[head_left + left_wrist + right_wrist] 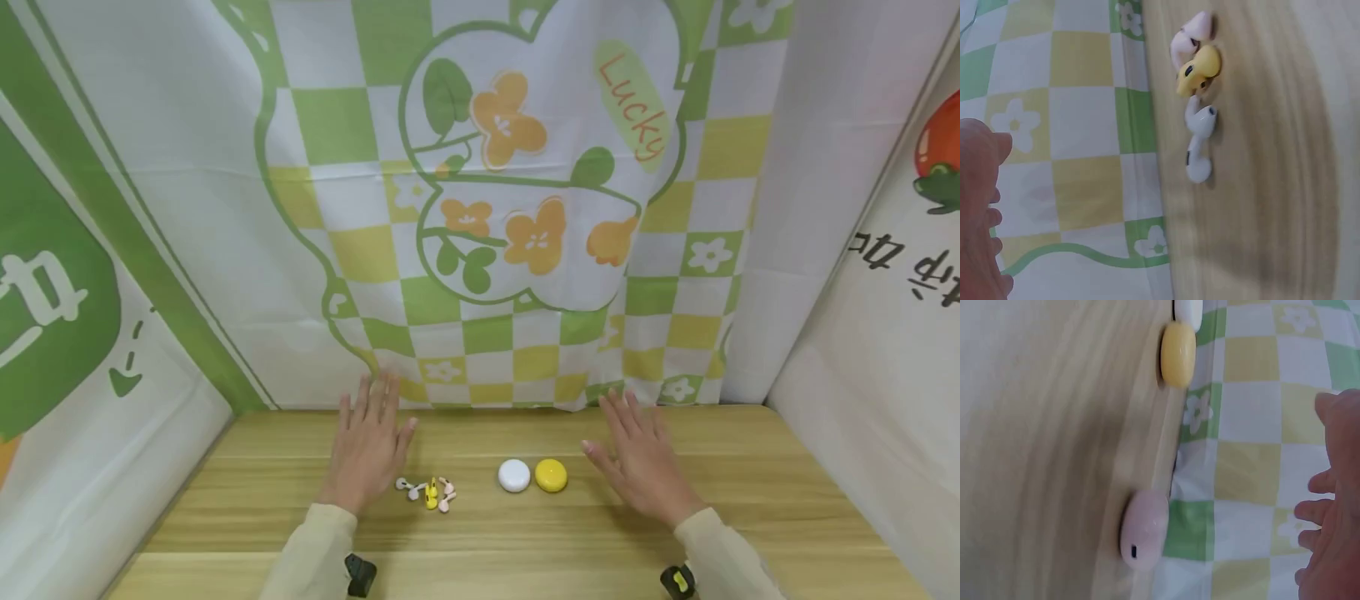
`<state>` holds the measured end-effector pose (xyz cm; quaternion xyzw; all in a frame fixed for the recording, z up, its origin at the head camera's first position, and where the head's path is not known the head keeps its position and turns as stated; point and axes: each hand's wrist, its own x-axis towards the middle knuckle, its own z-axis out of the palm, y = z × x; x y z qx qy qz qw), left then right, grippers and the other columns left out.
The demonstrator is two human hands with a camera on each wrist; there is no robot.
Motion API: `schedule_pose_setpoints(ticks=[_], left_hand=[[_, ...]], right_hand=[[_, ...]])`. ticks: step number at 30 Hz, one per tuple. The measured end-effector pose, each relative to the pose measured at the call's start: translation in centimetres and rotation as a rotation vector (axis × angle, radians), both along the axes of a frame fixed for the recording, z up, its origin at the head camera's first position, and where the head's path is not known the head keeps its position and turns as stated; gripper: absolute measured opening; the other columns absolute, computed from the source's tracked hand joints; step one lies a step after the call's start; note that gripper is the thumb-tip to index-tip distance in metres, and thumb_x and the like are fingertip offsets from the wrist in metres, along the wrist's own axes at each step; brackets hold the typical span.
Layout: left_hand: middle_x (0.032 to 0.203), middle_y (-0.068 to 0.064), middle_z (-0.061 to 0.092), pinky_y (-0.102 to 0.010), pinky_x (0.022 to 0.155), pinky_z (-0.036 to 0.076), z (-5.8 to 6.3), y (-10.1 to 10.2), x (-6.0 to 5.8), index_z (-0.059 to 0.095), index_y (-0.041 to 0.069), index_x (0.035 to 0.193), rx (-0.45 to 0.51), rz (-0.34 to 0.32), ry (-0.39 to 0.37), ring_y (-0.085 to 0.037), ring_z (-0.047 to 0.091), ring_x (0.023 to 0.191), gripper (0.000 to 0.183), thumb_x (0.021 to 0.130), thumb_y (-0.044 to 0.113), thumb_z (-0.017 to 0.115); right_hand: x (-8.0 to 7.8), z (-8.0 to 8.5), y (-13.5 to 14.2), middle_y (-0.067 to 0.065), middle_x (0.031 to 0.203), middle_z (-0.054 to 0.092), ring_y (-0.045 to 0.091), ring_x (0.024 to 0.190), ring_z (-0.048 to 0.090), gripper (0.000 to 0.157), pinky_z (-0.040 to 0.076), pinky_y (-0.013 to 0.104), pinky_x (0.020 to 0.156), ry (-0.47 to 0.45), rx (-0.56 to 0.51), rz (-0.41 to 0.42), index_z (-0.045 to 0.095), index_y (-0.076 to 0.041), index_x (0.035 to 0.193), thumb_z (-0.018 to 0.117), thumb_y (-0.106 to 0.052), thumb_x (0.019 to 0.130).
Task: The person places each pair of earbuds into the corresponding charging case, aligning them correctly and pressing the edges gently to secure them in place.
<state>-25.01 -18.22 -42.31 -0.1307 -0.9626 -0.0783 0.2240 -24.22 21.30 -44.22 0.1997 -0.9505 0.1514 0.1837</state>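
Wireless earbuds (431, 492) lie in a tight cluster on the wood-grain desk (450, 562), left of the yellow charging case (551, 476). The desk looks smooth, so rounded things on it could skid if nudged. Both hands are empty and stretched out flat: the left hand (367, 458) is left of the yellow case, beyond the cluster, and the right hand (647, 473) is near that case's right side. A careless inward sweep of the left hand would likely scatter the earbuds. The white charging case (513, 476) sits just left of the yellow one, while the right wrist view shows a pink charging case (1145, 531) to its right; all three are domed, so a hasty, off-centre grab might send one sliding. Smallest, left of the yellow case, come the white earbuds (413, 492), the yellow earbuds (431, 502) and, nearest it, the pink earbuds (444, 505). They crowd so closely that pinching one could drag its neighbour, and their slick shells may slip from a light grip.
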Motion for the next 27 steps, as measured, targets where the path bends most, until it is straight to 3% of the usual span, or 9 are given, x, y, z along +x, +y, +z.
schedule_pose_setpoints(ticks=[7,12,16,21,27], left_hand=[[0.157,-0.028,0.032,-0.062,0.117,0.019,-1.2,0.4,0.4,0.033,-0.006,0.153,0.011,-0.027,0.011,-0.047,0.027,0.146,0.064,0.107,0.033,0.051],[0.148,-0.031,0.044,-0.062,0.113,0.03,-1.9,0.7,0.6,0.041,-0.009,0.147,0.033,-0.057,0.043,-0.049,0.04,0.137,0.06,0.105,0.031,0.055],[0.142,-0.03,0.049,-0.062,0.107,0.039,-2.2,1.0,0.9,0.045,-0.01,0.144,0.04,-0.073,0.039,-0.048,0.048,0.13,0.057,0.104,0.03,0.057],[0.138,-0.029,0.053,-0.061,0.105,0.041,-2.4,1.4,1.3,0.047,-0.01,0.142,0.054,-0.075,-0.033,-0.047,0.051,0.127,0.056,0.105,0.031,0.057],[0.133,-0.027,0.058,-0.059,0.102,0.044,-2.6,2.3,1.5,0.052,-0.007,0.138,0.054,-0.073,-0.106,-0.045,0.054,0.124,0.053,0.104,0.033,0.058]], right_hand=[[0.8,-1.0,-1.1,0.026,0.143,0.05,0.047,0.137,0.041,0.061,0.029,0.065,0.112,0.059,-0.065,0.065,0.053,0.004,0.139,0.074,-0.031,0.094],[1.3,-1.3,-2.0,0.02,0.129,0.06,0.04,0.123,0.054,0.057,0.046,0.058,0.1,0.005,-0.129,0.063,0.061,0.003,0.131,0.079,-0.03,0.089],[1.6,-1.4,-2.7,0.015,0.121,0.063,0.035,0.115,0.058,0.053,0.05,0.053,0.095,-0.059,-0.148,0.029,0.064,0.0,0.128,0.082,-0.029,0.087],[1.8,-1.8,-3.4,0.009,0.108,0.064,0.025,0.1,0.061,0.046,0.053,0.044,0.084,-0.144,-0.204,0.003,0.068,-0.003,0.121,0.085,-0.026,0.084],[1.4,-2.2,-4.5,0.006,0.095,0.064,0.018,0.083,0.06,0.052,0.052,0.037,0.074,-0.265,-0.302,-0.035,0.068,0.001,0.118,0.089,-0.025,0.078]])
